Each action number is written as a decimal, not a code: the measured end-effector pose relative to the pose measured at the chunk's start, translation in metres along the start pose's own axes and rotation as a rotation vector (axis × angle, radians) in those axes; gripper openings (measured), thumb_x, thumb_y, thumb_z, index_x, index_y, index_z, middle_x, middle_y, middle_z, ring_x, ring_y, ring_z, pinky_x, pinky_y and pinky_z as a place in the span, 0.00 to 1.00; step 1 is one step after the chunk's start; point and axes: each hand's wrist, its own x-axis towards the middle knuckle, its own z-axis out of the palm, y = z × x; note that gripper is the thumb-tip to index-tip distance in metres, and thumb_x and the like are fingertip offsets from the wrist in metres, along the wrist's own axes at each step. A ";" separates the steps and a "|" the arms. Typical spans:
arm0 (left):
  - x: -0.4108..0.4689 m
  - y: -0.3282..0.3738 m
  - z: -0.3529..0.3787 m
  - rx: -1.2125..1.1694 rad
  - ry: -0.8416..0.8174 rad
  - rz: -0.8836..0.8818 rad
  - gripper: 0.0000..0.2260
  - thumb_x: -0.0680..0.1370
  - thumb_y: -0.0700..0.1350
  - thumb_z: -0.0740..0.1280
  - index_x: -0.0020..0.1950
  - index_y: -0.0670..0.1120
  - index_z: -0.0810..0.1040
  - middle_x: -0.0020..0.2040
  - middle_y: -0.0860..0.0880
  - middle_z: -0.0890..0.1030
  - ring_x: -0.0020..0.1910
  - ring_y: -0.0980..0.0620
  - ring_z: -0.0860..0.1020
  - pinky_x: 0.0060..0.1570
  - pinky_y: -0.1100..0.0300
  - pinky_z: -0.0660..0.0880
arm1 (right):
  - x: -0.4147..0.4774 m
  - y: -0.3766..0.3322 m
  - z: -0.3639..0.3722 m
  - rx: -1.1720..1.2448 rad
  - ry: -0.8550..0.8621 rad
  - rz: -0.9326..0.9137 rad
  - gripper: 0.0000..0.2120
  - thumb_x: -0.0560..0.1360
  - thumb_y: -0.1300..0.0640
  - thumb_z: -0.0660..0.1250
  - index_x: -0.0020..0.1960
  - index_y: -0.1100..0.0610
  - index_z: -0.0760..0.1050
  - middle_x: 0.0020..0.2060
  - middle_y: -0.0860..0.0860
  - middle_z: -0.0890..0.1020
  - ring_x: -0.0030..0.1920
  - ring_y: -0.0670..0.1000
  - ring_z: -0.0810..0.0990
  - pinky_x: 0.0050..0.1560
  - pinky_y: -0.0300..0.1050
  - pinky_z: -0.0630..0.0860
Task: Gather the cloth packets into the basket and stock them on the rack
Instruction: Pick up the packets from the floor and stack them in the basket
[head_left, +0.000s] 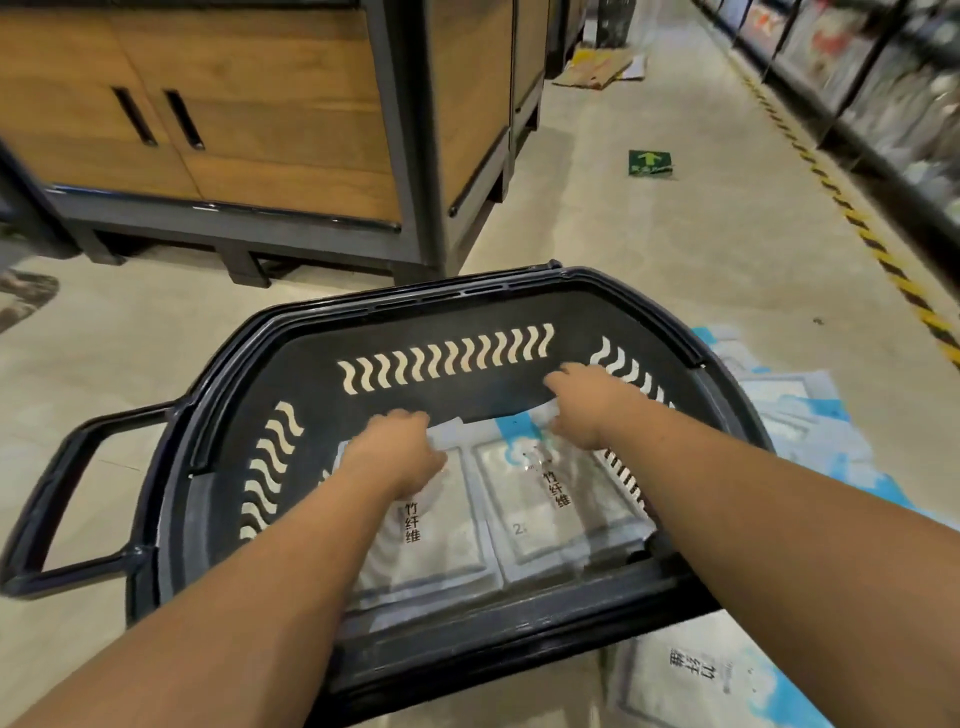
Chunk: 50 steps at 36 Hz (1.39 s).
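The pale shop floor (649, 249) fills most of the view, with a wooden display cabinet (260, 104) on a dark metal frame at far left and blurred stocked shelving (883, 93) running down the far right behind a yellow-and-black striped line (852, 218). In the near middle a black plastic basket (415, 395) sits on the floor, its long handle (57, 499) sticking out to the left. Two cloth packets lie flat side by side on its bottom: the left packet (431, 545) and the right packet (550, 519), each clear-wrapped with black printed characters. More loose packets (795, 415) lie spread on the floor just right of the basket, and another one (691, 675) shows at the near right under its rim. Both bare arms reach into the basket. The left hand (395, 452) rests on the far end of the left packet, its fingers curled down over that edge and holding it. The right hand (587, 405) is over the far end of the right packet near the basket's far wall; it is blurred, so whether its fingers grip anything cannot be told. Flattened cardboard (602, 67) lies far up the aisle, and a small green arrow sticker (650, 162) marks the floor.
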 end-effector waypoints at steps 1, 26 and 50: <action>-0.001 0.005 -0.005 -0.010 0.043 0.005 0.27 0.79 0.59 0.61 0.75 0.50 0.66 0.73 0.47 0.69 0.70 0.43 0.68 0.65 0.44 0.71 | -0.006 0.002 -0.008 0.010 0.047 -0.016 0.25 0.78 0.50 0.65 0.72 0.55 0.67 0.68 0.55 0.71 0.69 0.60 0.70 0.68 0.57 0.71; -0.029 0.303 -0.079 0.141 0.421 0.569 0.30 0.82 0.62 0.56 0.80 0.53 0.54 0.81 0.45 0.53 0.78 0.41 0.55 0.72 0.45 0.63 | -0.242 0.264 -0.077 -0.125 0.218 0.388 0.36 0.81 0.42 0.62 0.82 0.52 0.50 0.81 0.53 0.53 0.79 0.55 0.55 0.75 0.51 0.62; -0.100 0.501 0.191 0.395 0.000 0.989 0.32 0.81 0.64 0.54 0.82 0.55 0.49 0.82 0.47 0.50 0.80 0.41 0.52 0.75 0.45 0.60 | -0.487 0.412 0.222 0.215 -0.019 0.917 0.34 0.78 0.41 0.65 0.79 0.52 0.59 0.77 0.52 0.63 0.73 0.56 0.65 0.70 0.50 0.69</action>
